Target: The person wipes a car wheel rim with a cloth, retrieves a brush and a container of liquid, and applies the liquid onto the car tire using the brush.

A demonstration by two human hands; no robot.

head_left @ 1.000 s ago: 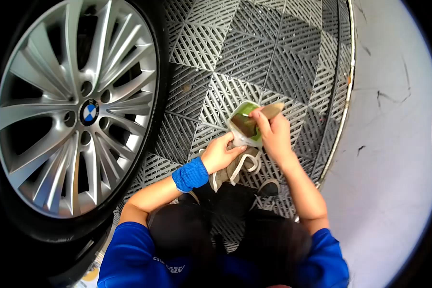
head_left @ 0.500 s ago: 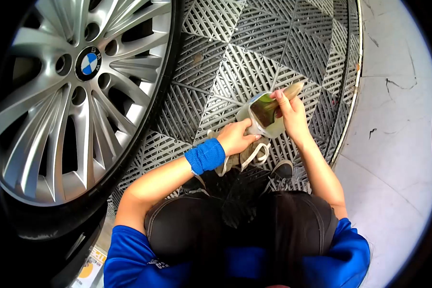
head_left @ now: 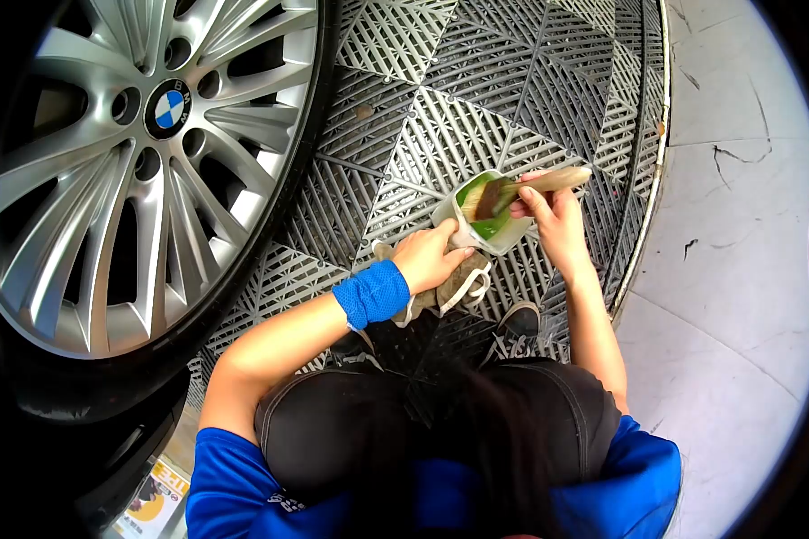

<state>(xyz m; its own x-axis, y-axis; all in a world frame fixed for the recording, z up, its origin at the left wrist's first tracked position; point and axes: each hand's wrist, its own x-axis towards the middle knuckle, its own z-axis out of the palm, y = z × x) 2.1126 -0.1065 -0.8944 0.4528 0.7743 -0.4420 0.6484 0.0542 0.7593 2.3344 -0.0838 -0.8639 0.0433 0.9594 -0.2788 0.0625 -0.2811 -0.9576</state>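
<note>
A whitish plastic container (head_left: pixel 515 241) with bright green contents is in front of me, tilted towards me. My left hand (head_left: pixel 427 260) grips its near left rim, fingers and thumb closed on the edge. Below that hand is a brownish cloth-like item (head_left: pixel 449 292) with white edging; whether the hand also holds it, I cannot tell. My right hand (head_left: pixel 555 216) is closed around a paintbrush (head_left: pixel 566 178) with a pale wooden handle. The brush's dark ferrule and light bristles are inside the container's mouth, over the green. How deep the bristles reach is unclear.
A silver multi-spoke car wheel (head_left: pixel 243 117) with its tyre stands close on my left. Slatted grey floor tiles (head_left: pixel 476 54) lie under me, ending at a curved metal edge (head_left: pixel 663 135) before the pale floor (head_left: pixel 728 269). A printed package (head_left: pixel 153 499) lies at lower left.
The brush has turned, its handle now pointing more to the right and its bristles showing. The container's mouth faces me more openly. Both hands have shifted slightly.
</note>
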